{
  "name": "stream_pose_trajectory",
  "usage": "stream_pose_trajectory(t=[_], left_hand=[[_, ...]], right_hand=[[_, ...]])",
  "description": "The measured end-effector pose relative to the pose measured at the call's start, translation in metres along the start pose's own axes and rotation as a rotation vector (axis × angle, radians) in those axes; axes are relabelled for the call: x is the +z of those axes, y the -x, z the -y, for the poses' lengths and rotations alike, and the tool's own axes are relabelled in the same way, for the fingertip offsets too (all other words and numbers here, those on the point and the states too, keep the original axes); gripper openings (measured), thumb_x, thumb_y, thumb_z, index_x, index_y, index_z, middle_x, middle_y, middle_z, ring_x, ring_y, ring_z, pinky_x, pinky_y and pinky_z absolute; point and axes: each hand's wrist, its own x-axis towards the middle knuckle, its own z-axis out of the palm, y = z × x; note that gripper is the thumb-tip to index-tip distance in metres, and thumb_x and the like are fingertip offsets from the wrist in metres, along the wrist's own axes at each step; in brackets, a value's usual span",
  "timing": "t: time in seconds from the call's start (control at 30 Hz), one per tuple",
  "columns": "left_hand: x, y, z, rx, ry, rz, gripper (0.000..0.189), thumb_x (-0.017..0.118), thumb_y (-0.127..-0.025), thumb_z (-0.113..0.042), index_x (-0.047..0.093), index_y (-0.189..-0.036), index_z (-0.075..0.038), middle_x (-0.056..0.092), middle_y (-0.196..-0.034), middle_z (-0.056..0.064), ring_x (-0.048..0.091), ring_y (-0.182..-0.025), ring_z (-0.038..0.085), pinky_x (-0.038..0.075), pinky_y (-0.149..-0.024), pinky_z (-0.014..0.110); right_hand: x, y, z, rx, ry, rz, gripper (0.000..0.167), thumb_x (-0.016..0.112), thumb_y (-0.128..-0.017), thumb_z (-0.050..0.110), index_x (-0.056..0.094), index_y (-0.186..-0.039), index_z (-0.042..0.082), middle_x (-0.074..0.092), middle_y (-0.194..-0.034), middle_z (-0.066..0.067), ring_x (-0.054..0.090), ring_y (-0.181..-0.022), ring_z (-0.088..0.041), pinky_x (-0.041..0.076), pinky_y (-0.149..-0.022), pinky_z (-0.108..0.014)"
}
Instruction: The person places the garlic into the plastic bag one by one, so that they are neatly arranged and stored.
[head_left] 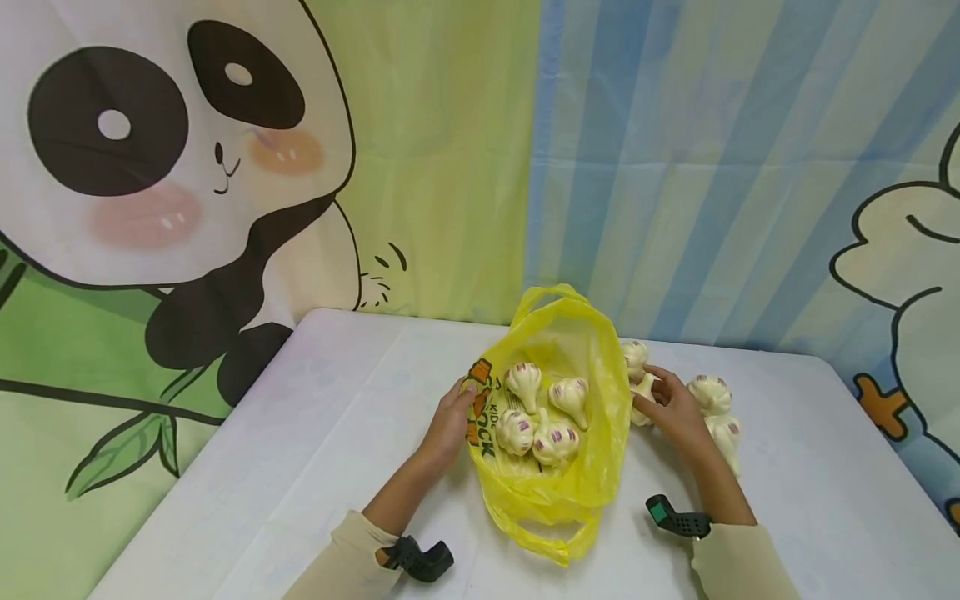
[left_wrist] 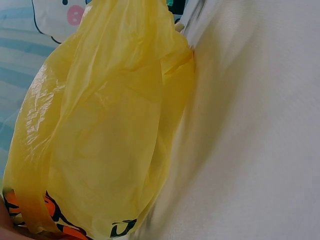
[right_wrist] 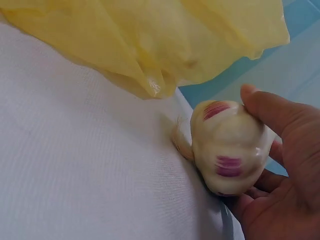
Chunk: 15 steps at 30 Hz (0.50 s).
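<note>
A yellow plastic bag lies with its mouth spread open on the white table, several garlic bulbs with purple streaks inside it. My left hand grips the bag's left edge by its printed side; in the left wrist view the yellow plastic fills much of the picture. Just right of the bag, my right hand holds one garlic bulb between thumb and fingers. The right wrist view shows its streaked base and fine root hairs, with the bag above it.
Another garlic bulb sits behind the held one, against the bag's right side. Two more, a bulb and a second bulb, lie right of my right hand. Behind the white table hangs a cartoon panda curtain.
</note>
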Motion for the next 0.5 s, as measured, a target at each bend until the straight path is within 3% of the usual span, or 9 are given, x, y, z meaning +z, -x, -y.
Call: stream_pose_trajectory(t=[0.07, 0.17, 0.27, 0.37, 0.5], left_hand=[[-0.0002, -0.0002, 0.0003, 0.002, 0.001, 0.005, 0.053, 0.031, -0.107, -0.035, 0.032, -0.149, -0.003, 0.047, -0.136, 0.022, 0.042, -0.127, 0.035, 0.026, -0.110, 0.047], [-0.0003, -0.0005, 0.0003, 0.001, -0.002, 0.010, 0.054, 0.031, -0.107, -0.035, 0.030, -0.150, -0.003, 0.045, -0.139, 0.021, 0.040, -0.130, 0.034, 0.024, -0.111, 0.048], [-0.0014, -0.0031, 0.0053, 0.007, -0.004, 0.011, 0.055, 0.031, -0.107, -0.037, 0.030, -0.150, -0.004, 0.046, -0.139, 0.021, 0.040, -0.130, 0.033, 0.024, -0.111, 0.048], [-0.0014, -0.0029, 0.0054, 0.005, -0.003, 0.012, 0.055, 0.031, -0.107, -0.038, 0.031, -0.150, -0.004, 0.046, -0.138, 0.021, 0.041, -0.129, 0.034, 0.025, -0.111, 0.048], [-0.0011, -0.0023, 0.0049, 0.002, -0.007, 0.007, 0.055, 0.031, -0.107, -0.038, 0.031, -0.150, -0.004, 0.046, -0.139, 0.020, 0.041, -0.129, 0.033, 0.026, -0.110, 0.047]], right_hand=[[0.0008, 0.0005, -0.0012, 0.000, 0.023, 0.007, 0.060, 0.063, -0.095, 0.028, 0.040, -0.144, 0.001, 0.050, -0.131, -0.024, 0.050, -0.114, -0.033, 0.044, -0.075, -0.016], [0.0012, 0.0008, -0.0030, -0.016, 0.052, -0.002, 0.042, 0.061, -0.097, 0.031, 0.055, -0.122, -0.002, 0.057, -0.104, -0.017, 0.051, -0.093, -0.025, 0.043, -0.067, -0.021], [0.0011, 0.0005, -0.0050, -0.031, 0.061, -0.014, 0.033, 0.061, -0.097, 0.031, 0.056, -0.100, -0.002, 0.047, -0.080, -0.009, 0.044, -0.074, -0.020, 0.040, -0.059, -0.026], [0.0008, 0.0005, -0.0058, -0.025, 0.070, -0.024, 0.036, 0.060, -0.098, 0.034, 0.057, -0.098, -0.001, 0.046, -0.077, -0.007, 0.043, -0.071, -0.019, 0.039, -0.057, -0.027], [0.0009, 0.0013, -0.0052, -0.022, 0.080, -0.031, 0.044, 0.059, -0.097, 0.041, 0.063, -0.111, 0.000, 0.056, -0.086, -0.009, 0.046, -0.077, -0.020, 0.040, -0.059, -0.026]])
